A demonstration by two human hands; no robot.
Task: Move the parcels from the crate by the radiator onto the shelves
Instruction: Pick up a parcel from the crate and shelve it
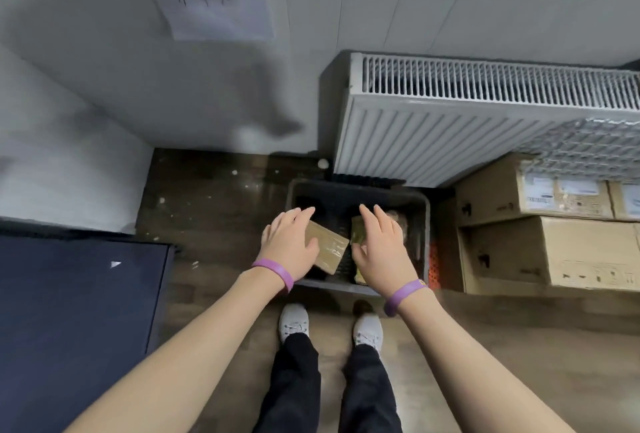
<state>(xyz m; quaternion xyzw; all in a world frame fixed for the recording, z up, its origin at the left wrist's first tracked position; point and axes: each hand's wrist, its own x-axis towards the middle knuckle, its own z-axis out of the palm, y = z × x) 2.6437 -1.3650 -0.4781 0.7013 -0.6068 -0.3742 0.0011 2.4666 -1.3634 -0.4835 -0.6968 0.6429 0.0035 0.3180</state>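
Brown flat rectangular parcel [327, 247] lies in dark plastic crate [358, 191].

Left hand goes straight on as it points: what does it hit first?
Likely the brown parcel in the crate: the left hand is open right above it, fingers aimed into the crate. Depth is unclear, so it may already touch.

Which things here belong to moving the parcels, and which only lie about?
For the job: dark crate, brown parcel, greenish parcel, left hand and right hand, both open over them.
Just lying about: radiator, stacked cardboard boxes, paper on the wall, dark panel.
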